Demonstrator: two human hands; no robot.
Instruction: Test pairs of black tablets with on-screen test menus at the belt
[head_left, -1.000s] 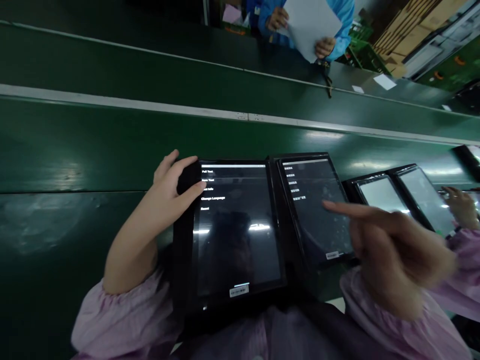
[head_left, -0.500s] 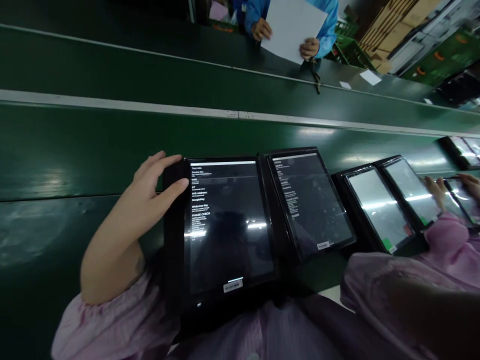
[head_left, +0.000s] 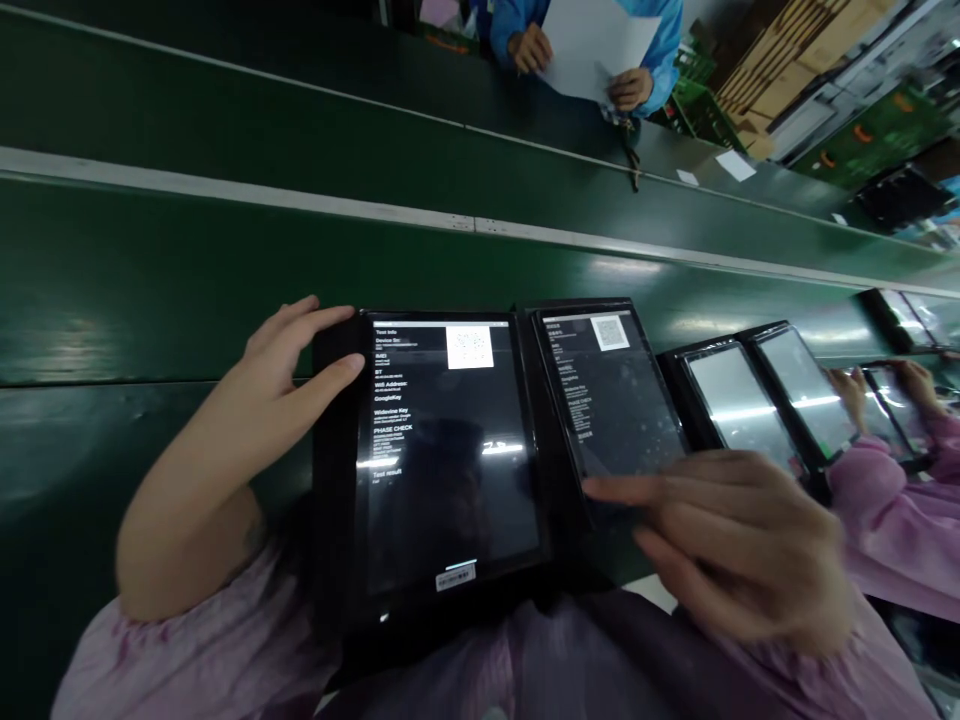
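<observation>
Gripping tablet (head_left: pixel 442 450) edge, left hand (head_left: pixel 281 365); right hand (head_left: pixel 739 545) seemingly hovering.

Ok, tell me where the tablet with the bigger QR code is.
In the head view, that tablet lies low and centre, at the near edge of the green conveyor belt. The left hand holds its top-left corner; a second tablet adjoins its right side.

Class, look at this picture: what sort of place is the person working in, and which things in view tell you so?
Probably an electronics factory line: a long green conveyor belt, a row of tablets showing test-info screens with a co-worker's tablets beside them, and stacked cardboard boxes behind.
</observation>
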